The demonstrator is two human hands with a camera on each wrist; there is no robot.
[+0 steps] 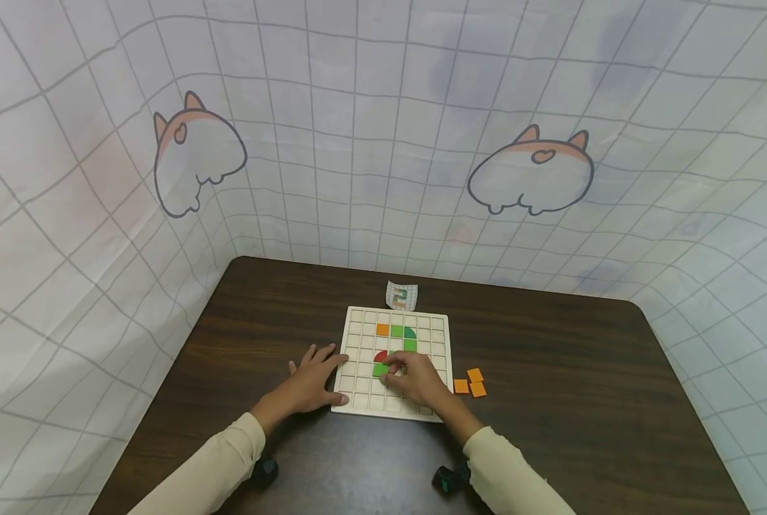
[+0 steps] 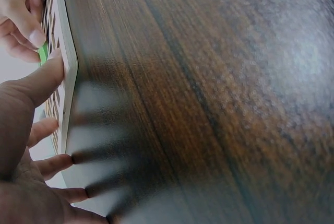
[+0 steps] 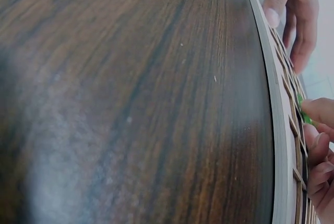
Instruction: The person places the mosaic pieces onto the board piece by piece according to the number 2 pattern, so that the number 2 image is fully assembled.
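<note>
A cream grid board (image 1: 357,400) lies on the table. Several tiles sit in its cells: an orange square (image 1: 382,330), a light green square (image 1: 397,331), a dark green quarter-round (image 1: 410,333), another light green square (image 1: 410,345) and a red rounded piece (image 1: 381,355). My right hand (image 1: 415,379) is over the board, thumb and index finger pinching a green square tile (image 1: 379,370) at its cell; the same tile (image 2: 43,53) shows at the fingertips in the left wrist view. With fingers spread, my left hand (image 1: 307,383) rests at the board's left edge, its thumb on the rim.
Three loose orange tiles (image 1: 476,383) lie right of the board. A small printed card (image 1: 401,296) with a coloured pattern stands behind it. Dark objects (image 1: 447,479) are near both forearms. A white grid-patterned curtain (image 1: 383,143) surrounds the brown table (image 1: 570,379).
</note>
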